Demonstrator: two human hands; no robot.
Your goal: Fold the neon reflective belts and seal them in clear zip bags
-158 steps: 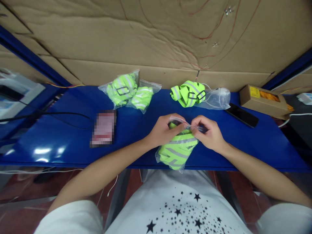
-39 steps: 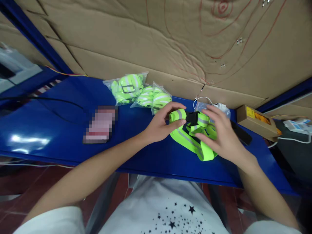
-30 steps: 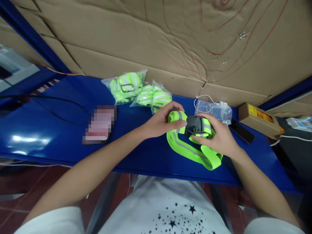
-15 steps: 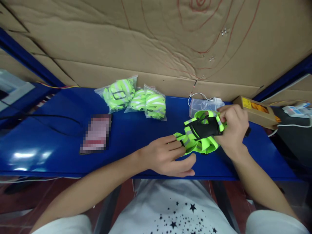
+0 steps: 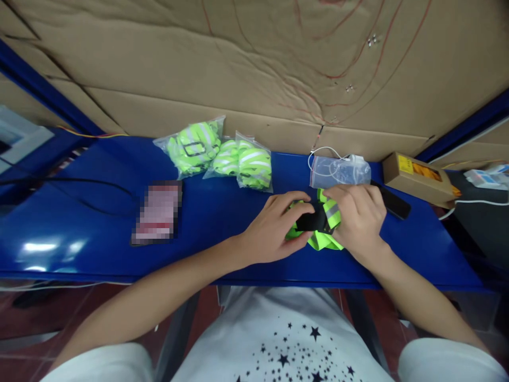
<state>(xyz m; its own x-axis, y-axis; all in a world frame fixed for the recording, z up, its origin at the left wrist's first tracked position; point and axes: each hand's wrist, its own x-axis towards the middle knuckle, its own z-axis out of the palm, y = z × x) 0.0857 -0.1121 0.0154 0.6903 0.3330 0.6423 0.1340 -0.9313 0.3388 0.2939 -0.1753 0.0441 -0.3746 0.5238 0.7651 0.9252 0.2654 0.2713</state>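
Observation:
Between my hands is a gathered reflective strap vest (image 5: 324,241), bright yellow-green with grey bands, resting on or just above the blue table. A black panel (image 5: 312,221) shows in its middle. My left hand (image 5: 274,228) grips the vest's left side, thumb and fingers curled around the bundle. On the other side my right hand (image 5: 360,217) is closed over the straps, its fingertips mostly hidden. Much of the vest is covered by both hands.
Clear bags of folded yellow-green vests (image 5: 196,148) lie at the back. An empty-looking plastic bag (image 5: 338,171), a white cable, a dark phone (image 5: 393,202) and a cardboard box (image 5: 413,180) are at right. A blurred-out flat object (image 5: 159,212) lies left on the blue table (image 5: 222,212).
My right hand has come left and the vest is bunched more compactly. My left hand has shifted slightly up, wrapping around its left side. The dark phone is now more exposed.

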